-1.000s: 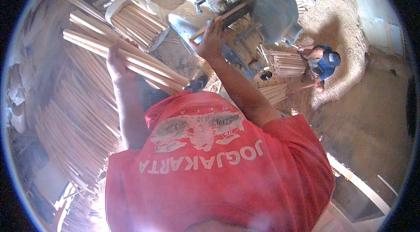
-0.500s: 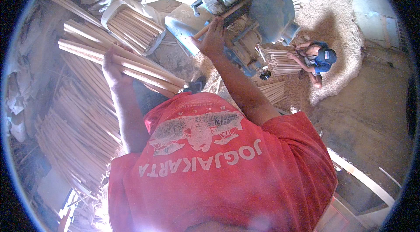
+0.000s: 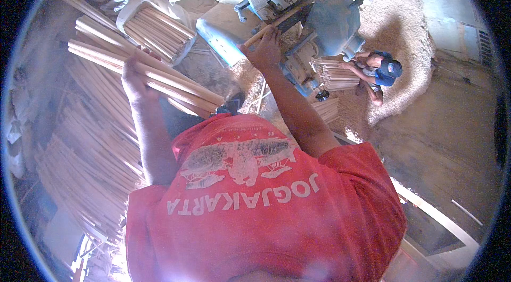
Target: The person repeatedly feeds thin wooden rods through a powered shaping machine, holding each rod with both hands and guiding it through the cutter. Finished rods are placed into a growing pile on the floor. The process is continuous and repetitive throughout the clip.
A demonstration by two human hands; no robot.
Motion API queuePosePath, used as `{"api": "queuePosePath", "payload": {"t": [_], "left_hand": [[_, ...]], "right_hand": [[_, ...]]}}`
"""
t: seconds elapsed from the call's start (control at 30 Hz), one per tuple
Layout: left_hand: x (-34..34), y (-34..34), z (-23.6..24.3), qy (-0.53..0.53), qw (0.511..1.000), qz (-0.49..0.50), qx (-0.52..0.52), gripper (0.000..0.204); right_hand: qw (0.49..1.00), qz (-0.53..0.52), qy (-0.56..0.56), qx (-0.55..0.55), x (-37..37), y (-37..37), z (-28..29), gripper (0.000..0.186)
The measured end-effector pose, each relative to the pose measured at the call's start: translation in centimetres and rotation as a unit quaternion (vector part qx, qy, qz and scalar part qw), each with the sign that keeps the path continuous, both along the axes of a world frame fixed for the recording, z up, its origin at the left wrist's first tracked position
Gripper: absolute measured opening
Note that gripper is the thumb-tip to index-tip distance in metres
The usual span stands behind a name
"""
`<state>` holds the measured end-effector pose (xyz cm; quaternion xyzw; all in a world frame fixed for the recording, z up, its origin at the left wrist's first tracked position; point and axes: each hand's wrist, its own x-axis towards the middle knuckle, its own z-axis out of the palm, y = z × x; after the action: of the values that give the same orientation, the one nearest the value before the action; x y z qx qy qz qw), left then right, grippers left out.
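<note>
Left hand (image 3: 136, 72): yours, curled partway closed around a thick bundle of sticks (image 3: 183, 90); palm side hidden.
Bundle: pale wood, slanting across your front on the left, upper ends spread apart; it could splay or shed pieces if your one-handed grip slackens.
Right hand (image 3: 264, 50): yours, fingers bent down onto a single stick (image 3: 257, 37); no wide gap shows.
Single stick: lies along the dark bed of the machine; it could bind or kick if your push turns crooked.
Machine (image 3: 332, 21): blue and white, ahead of you; your fingertips are near it, so a slip or overreach could bring them against its parts. Whether it runs, you cannot tell here.
Co-worker (image 3: 391, 72): low down on your right, beside a stack of sticks (image 3: 340, 75); a stray piece could perhaps reach there.
Floor pile (image 3: 90, 159): loose sticks, left of you; a sideways step could roll underfoot.
</note>
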<state>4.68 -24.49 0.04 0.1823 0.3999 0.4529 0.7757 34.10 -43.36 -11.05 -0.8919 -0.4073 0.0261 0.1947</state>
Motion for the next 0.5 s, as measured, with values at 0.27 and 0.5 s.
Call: {"api": "queuePosePath", "payload": {"t": [0.27, 0.5], "left_hand": [[0.0, 1.1, -0.8, 0.01, 1.0, -0.007, 0.012, 0.04], [0.0, 1.0, -0.7, -0.014, 1.0, -0.014, 0.005, 0.043]], "right_hand": [[1.0, 0.01, -0.015, 0.014, 1.0, 0.0, -0.8, 0.134], [0.999, 0.024, -0.033, -0.005, 1.8, -0.1, -0.1, 0.13]]}}
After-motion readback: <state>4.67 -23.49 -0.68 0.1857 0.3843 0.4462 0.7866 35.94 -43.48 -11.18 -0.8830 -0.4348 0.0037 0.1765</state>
